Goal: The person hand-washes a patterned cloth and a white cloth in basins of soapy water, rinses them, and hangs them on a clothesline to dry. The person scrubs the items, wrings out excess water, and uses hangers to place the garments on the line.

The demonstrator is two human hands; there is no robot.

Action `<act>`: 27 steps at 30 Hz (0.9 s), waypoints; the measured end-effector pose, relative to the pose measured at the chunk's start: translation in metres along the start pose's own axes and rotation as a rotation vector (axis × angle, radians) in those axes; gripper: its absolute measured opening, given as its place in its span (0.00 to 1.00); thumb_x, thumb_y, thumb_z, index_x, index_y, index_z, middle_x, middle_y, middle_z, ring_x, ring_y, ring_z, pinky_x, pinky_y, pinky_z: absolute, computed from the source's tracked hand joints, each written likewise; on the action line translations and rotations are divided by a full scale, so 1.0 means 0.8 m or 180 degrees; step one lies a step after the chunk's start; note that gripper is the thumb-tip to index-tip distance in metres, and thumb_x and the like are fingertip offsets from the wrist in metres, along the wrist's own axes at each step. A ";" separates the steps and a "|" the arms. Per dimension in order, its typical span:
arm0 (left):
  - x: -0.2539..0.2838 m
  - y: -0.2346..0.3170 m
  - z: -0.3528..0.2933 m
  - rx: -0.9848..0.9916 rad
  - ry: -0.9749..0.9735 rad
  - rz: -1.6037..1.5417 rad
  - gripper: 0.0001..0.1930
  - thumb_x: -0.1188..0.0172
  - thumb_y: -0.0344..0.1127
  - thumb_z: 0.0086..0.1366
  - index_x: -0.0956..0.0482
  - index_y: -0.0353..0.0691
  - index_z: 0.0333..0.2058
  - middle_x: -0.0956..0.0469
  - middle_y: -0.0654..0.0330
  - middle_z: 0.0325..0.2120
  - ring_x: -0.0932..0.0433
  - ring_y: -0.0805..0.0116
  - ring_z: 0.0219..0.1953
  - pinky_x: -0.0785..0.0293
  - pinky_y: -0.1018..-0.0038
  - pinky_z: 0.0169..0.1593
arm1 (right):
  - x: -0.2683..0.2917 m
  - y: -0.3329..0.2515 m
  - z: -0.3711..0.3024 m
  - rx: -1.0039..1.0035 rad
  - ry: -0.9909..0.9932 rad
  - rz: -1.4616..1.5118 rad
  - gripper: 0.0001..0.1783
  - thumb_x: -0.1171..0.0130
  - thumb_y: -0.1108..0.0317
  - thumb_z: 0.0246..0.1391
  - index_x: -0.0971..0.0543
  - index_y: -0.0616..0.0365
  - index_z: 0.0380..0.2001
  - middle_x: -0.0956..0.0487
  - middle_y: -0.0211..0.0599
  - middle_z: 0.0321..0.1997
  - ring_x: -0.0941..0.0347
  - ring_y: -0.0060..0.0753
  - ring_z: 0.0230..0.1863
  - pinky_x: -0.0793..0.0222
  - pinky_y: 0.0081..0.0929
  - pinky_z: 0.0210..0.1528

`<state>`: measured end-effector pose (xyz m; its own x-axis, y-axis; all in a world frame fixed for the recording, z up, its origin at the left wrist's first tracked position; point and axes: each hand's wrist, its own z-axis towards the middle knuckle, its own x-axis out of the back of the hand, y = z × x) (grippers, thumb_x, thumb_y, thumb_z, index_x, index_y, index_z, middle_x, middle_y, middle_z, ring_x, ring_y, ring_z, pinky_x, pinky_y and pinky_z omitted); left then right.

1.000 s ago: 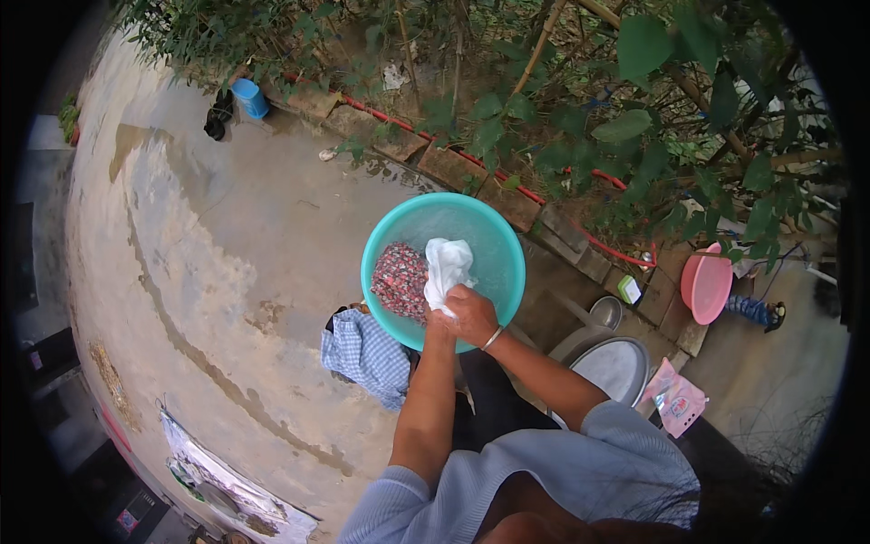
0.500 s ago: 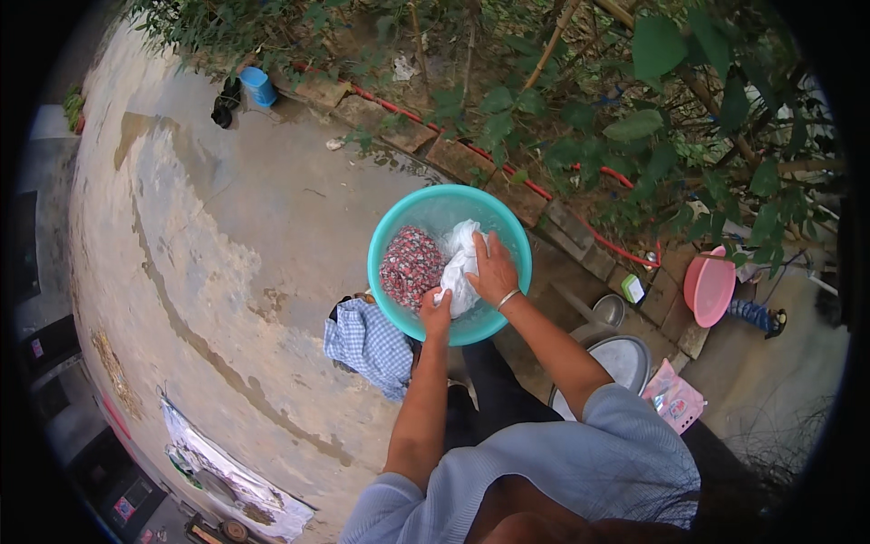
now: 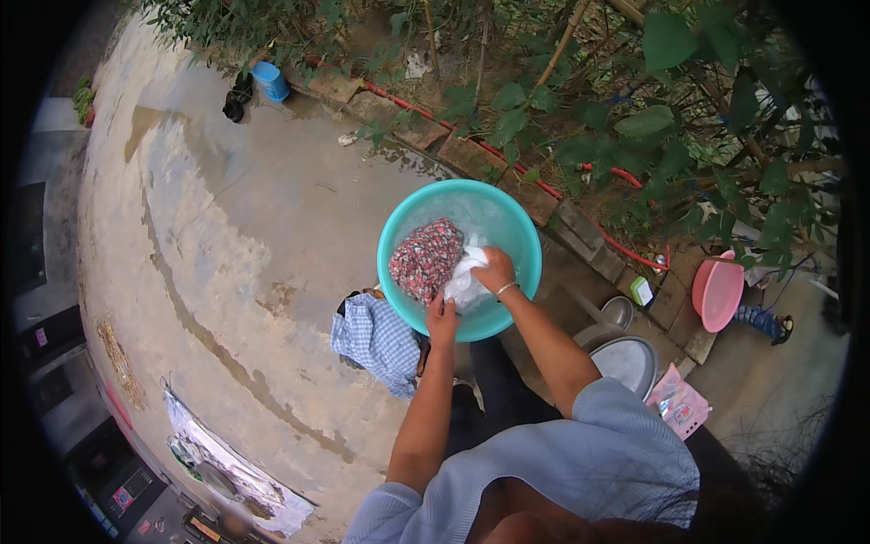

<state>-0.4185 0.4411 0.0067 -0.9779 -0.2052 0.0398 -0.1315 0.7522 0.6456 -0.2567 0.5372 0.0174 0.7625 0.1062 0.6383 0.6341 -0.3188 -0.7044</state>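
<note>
A turquoise basin [image 3: 534,249] with water in it stands in front of me. A bunched red, white and dark floral cloth [image 3: 424,261] lies in its left half. Beside it is a wet white cloth [image 3: 465,282], partly in the water. My right hand [image 3: 495,270] is closed around the upper right part of the white cloth, fingers curled in. Just inside the basin's near rim, my left hand [image 3: 441,321] is closed at the white cloth's lower left edge, close to the floral cloth. Its fingertips are partly hidden.
A blue-and-white checked garment [image 3: 373,344] lies left of the basin. To the right are a metal basin [image 3: 625,364], a small metal bowl [image 3: 617,313], a pink bag [image 3: 678,402] and a pink basin [image 3: 718,292]. A red hose [image 3: 507,156] runs along the brick edging.
My right hand has gone from spread over the white cloth to gripping it, bunching it smaller. The floral cloth has shifted up and right within the basin. The view has moved slightly.
</note>
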 end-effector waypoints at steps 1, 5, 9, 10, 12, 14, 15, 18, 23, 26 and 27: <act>-0.007 0.018 -0.019 0.0221 -0.0065 -0.0069 0.30 0.45 0.51 0.62 0.39 0.42 0.57 0.31 0.58 0.47 0.32 0.60 0.47 0.30 0.57 0.45 | 0.013 -0.009 -0.015 0.0170 0.0038 0.0418 0.18 0.37 0.67 0.31 0.24 0.58 0.32 0.25 0.48 0.34 0.27 0.51 0.35 0.30 0.41 0.36; -0.042 0.108 -0.076 0.1136 -0.0368 -0.1623 0.41 0.53 0.68 0.57 0.44 0.43 0.60 0.37 0.51 0.56 0.43 0.48 0.60 0.38 0.45 0.55 | 0.092 -0.100 -0.084 0.0675 -0.0303 0.0901 0.16 0.38 0.70 0.32 0.24 0.62 0.31 0.24 0.45 0.26 0.26 0.50 0.29 0.30 0.35 0.31; -0.056 0.118 -0.051 0.0409 -0.2006 -0.2802 0.38 0.61 0.66 0.62 0.42 0.39 0.59 0.33 0.53 0.54 0.34 0.57 0.56 0.35 0.59 0.56 | 0.133 -0.145 -0.128 0.1166 -0.0996 0.1364 0.17 0.37 0.74 0.31 0.24 0.64 0.32 0.24 0.45 0.28 0.25 0.44 0.31 0.31 0.31 0.35; -0.053 0.142 -0.067 0.0849 -0.2036 -0.3021 0.29 0.55 0.54 0.65 0.37 0.36 0.56 0.32 0.48 0.52 0.32 0.54 0.54 0.34 0.58 0.56 | 0.135 -0.148 -0.134 0.1261 -0.1136 0.1548 0.18 0.37 0.74 0.32 0.24 0.65 0.33 0.23 0.44 0.30 0.25 0.40 0.32 0.31 0.29 0.37; -0.041 0.108 -0.052 0.0123 -0.1222 -0.1826 0.23 0.50 0.37 0.64 0.37 0.37 0.56 0.31 0.50 0.50 0.27 0.57 0.48 0.28 0.63 0.49 | 0.143 -0.144 -0.139 0.0701 -0.1530 0.2524 0.21 0.38 0.74 0.36 0.24 0.65 0.39 0.21 0.36 0.35 0.25 0.26 0.37 0.31 0.26 0.43; -0.040 0.101 -0.050 0.0344 -0.1477 -0.2498 0.22 0.51 0.26 0.60 0.36 0.36 0.55 0.29 0.50 0.48 0.27 0.58 0.48 0.28 0.63 0.50 | 0.148 -0.129 -0.124 0.0173 -0.1561 0.3478 0.22 0.38 0.74 0.39 0.25 0.65 0.42 0.21 0.33 0.38 0.26 0.24 0.39 0.31 0.25 0.44; -0.044 0.125 -0.070 0.0162 -0.1557 -0.2484 0.21 0.52 0.27 0.62 0.37 0.35 0.55 0.29 0.51 0.48 0.26 0.59 0.48 0.28 0.63 0.51 | 0.152 -0.118 -0.112 0.0143 -0.1373 0.3311 0.23 0.38 0.72 0.43 0.27 0.65 0.46 0.23 0.30 0.40 0.28 0.22 0.41 0.32 0.25 0.46; -0.045 0.151 -0.108 0.0095 -0.1278 -0.2623 0.19 0.50 0.32 0.63 0.35 0.35 0.52 0.27 0.50 0.47 0.24 0.59 0.45 0.26 0.64 0.49 | 0.137 -0.072 -0.079 0.0311 -0.0629 0.2089 0.31 0.35 0.62 0.45 0.31 0.61 0.52 0.26 0.35 0.47 0.30 0.29 0.48 0.35 0.29 0.51; -0.058 0.171 -0.124 0.0495 -0.1938 -0.2506 0.38 0.66 0.63 0.65 0.43 0.32 0.58 0.34 0.50 0.55 0.32 0.58 0.55 0.36 0.63 0.59 | 0.103 -0.063 -0.073 -0.0185 -0.0903 0.4493 0.29 0.33 0.61 0.42 0.29 0.60 0.47 0.26 0.36 0.46 0.30 0.34 0.48 0.36 0.32 0.54; -0.052 0.153 -0.101 0.0549 -0.2022 -0.2440 0.38 0.67 0.63 0.65 0.42 0.31 0.58 0.33 0.50 0.54 0.31 0.58 0.54 0.36 0.63 0.59 | 0.121 -0.079 -0.060 -0.0193 -0.1013 0.4158 0.24 0.31 0.65 0.40 0.28 0.60 0.41 0.25 0.38 0.45 0.29 0.34 0.48 0.35 0.31 0.53; -0.048 0.151 -0.092 0.0443 -0.1877 -0.2064 0.40 0.68 0.66 0.64 0.44 0.34 0.59 0.36 0.51 0.56 0.34 0.58 0.57 0.37 0.62 0.59 | 0.125 -0.080 -0.059 -0.0169 -0.0957 0.3849 0.23 0.31 0.66 0.39 0.27 0.61 0.39 0.25 0.38 0.45 0.29 0.34 0.47 0.34 0.31 0.53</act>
<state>-0.3848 0.4940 0.1392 -0.6235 -0.2903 -0.7259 -0.6698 0.6773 0.3045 -0.2275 0.5235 0.1409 0.8565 -0.0727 -0.5110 -0.4945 -0.3992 -0.7721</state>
